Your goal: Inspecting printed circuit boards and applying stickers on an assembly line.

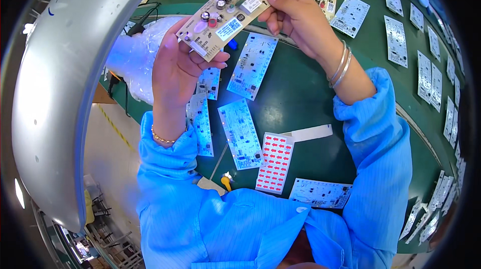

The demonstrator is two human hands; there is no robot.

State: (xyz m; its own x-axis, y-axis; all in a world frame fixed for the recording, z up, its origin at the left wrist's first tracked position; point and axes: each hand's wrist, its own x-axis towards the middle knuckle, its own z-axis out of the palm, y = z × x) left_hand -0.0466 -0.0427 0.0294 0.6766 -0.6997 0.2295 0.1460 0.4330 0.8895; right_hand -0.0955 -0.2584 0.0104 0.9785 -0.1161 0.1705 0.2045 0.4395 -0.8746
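A tan circuit board (226, 14) is held up, tilted, above the green table, with its component side in view. It carries round capacitors, a white relay-like block and a white label with a square code. My left hand (176, 66) supports its lower left end, thumb at the edge and fingers beneath. At the upper right end, the fingers of my right hand (293, 8) pinch the board's corner. Below lie several flat boards, among them one upper board (253, 66) and one middle board (240, 135). A sheet of red arrow stickers (274, 164) rests beside the middle one.
A large silver curved lamp-like housing (55, 93) fills the left side. Clear plastic wrapping (138, 61) sits beside my left forearm. A white strip (311, 132), a yellow-tipped item (226, 183) and another board (320, 193) lie near me. Rows of boards (396, 41) cover the right side.
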